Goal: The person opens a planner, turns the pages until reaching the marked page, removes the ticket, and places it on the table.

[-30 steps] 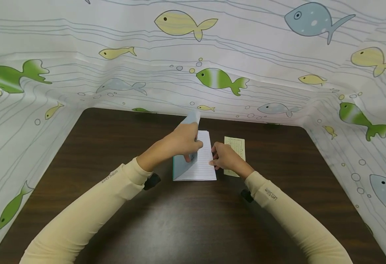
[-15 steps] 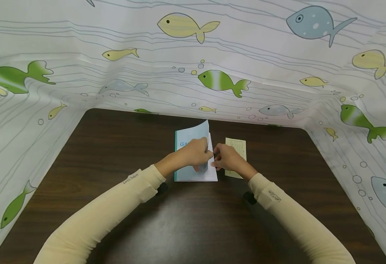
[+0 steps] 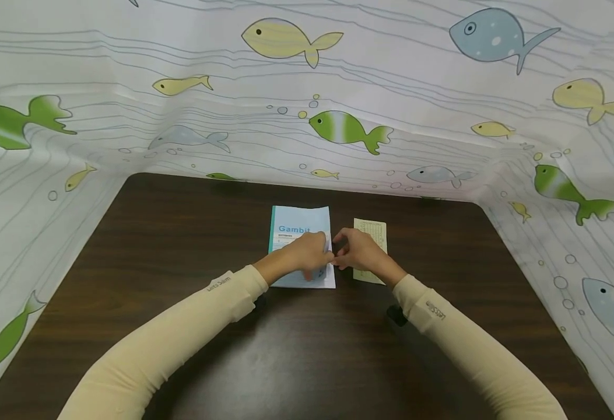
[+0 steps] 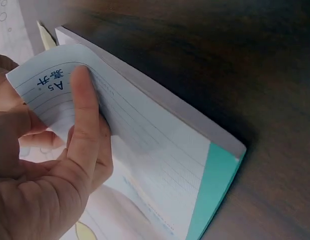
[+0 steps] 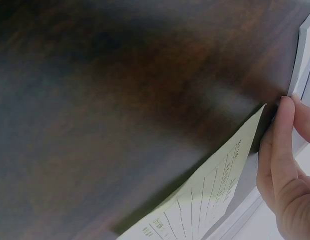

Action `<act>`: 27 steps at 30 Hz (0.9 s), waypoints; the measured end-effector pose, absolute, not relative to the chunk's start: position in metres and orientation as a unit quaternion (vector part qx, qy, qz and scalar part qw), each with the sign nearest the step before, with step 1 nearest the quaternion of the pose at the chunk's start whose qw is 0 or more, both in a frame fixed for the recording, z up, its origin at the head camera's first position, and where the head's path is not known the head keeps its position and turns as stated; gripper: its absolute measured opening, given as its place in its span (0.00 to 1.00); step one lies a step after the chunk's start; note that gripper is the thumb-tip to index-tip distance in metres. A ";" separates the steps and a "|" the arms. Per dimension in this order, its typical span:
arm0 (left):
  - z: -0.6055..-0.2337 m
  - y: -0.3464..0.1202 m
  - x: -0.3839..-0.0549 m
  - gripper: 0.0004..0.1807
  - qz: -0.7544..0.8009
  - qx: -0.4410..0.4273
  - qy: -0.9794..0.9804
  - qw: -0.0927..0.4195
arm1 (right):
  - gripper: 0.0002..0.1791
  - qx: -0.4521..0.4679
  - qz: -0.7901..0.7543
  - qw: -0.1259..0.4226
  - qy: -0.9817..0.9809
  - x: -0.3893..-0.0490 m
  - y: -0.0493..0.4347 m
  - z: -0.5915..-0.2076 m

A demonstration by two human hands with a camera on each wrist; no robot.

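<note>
A notebook [image 3: 290,217] with a pale blue cover and a teal spine lies on the dark table, its cover down over the lined pages. My left hand [image 3: 309,254] grips the cover near its right side. In the left wrist view, the cover's corner [image 4: 39,82] curls up by the thumb, one finger lying along it. My right hand [image 3: 360,249] is at the notebook's right edge, where the right wrist view shows thumb and finger [image 5: 284,117] pinching the page edge [image 5: 301,62]. A pale yellow printed slip [image 3: 371,230] lies partly under the right hand in the head view.
The dark wooden table [image 3: 196,233] is enclosed at the back and sides by white fish-print sheeting [image 3: 265,87]. A black wrist camera [image 3: 397,315] shows under the right sleeve [image 3: 459,335].
The notebook's cover has swung from raised at the left down to the right over the lined pages. My left hand has moved right and slightly nearer with it; my right hand has stayed at the edge.
</note>
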State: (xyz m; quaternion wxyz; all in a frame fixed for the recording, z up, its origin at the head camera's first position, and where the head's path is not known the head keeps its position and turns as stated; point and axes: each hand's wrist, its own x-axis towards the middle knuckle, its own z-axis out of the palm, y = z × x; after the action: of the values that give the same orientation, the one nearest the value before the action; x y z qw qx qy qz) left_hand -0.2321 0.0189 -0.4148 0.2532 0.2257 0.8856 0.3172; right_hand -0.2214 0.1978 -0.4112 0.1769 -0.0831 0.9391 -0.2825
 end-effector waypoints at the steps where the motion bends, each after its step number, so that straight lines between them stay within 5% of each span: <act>1: -0.414 0.018 -0.232 0.16 0.315 0.223 0.887 0.253 | 0.30 -0.084 -0.282 0.176 0.939 -0.221 0.197 -0.411; 10: -0.460 0.028 -0.260 0.17 0.283 0.219 0.899 0.253 | 0.30 -0.085 -0.293 0.195 0.932 -0.224 0.195 -0.411; 19: -0.412 0.008 -0.228 0.08 0.298 0.243 0.886 0.261 | 0.26 -0.092 -0.328 0.229 0.912 -0.222 0.203 -0.409; 27: -0.413 -0.013 -0.218 0.20 0.306 0.327 0.865 0.226 | 0.26 -0.153 -0.249 0.150 0.945 -0.205 0.203 -0.405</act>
State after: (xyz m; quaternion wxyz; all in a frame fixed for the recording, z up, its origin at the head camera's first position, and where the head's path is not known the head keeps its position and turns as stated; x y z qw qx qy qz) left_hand -0.2183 -0.0131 -0.4127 0.2258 0.3274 0.8649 0.3062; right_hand -0.2049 0.2028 -0.4046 0.1500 -0.1532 0.9446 -0.2486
